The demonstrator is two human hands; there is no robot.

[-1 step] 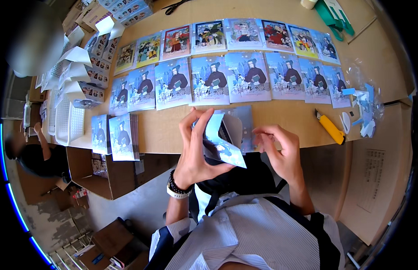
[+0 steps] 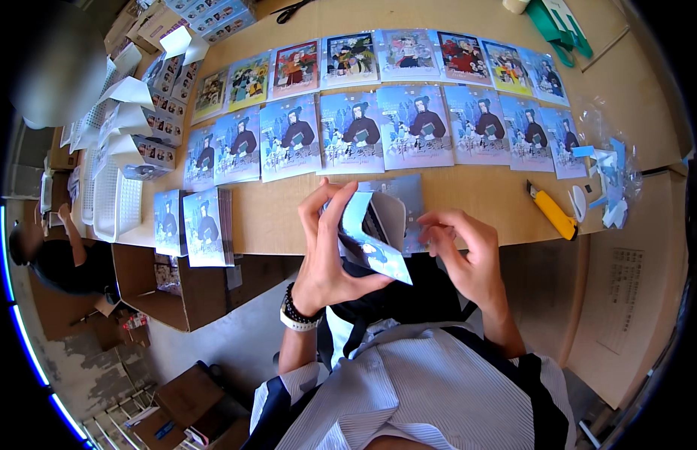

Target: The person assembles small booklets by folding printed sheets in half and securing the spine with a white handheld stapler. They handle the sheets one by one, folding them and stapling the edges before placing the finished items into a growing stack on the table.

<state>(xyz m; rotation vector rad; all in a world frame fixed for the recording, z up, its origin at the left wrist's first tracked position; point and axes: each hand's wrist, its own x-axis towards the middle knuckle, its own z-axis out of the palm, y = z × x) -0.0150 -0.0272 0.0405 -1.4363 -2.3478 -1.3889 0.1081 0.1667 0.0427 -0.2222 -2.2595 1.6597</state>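
Held packet (image 2: 382,259): light blue print outside, pale grey flap. Lower row of 8 cards (image 2: 414,127): pale blue shading to lilac, each with a black-clad figure. Upper row of 8 cards (image 2: 294,67): mixed; red, yellow, dark and pale blue pictures. Tabletop (image 2: 273,225): tan. Cutter (image 2: 555,216): yellow, dark tip. Scraps (image 2: 609,180): light blue and white. Basket (image 2: 123,206): white. Shirt (image 2: 438,375): pale grey, fine stripes. Beaded bracelet (image 2: 290,307): black. Wristband (image 2: 297,324): white.

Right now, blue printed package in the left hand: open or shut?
Open: the package gapes in the left hand, dark inside; contents unclear.
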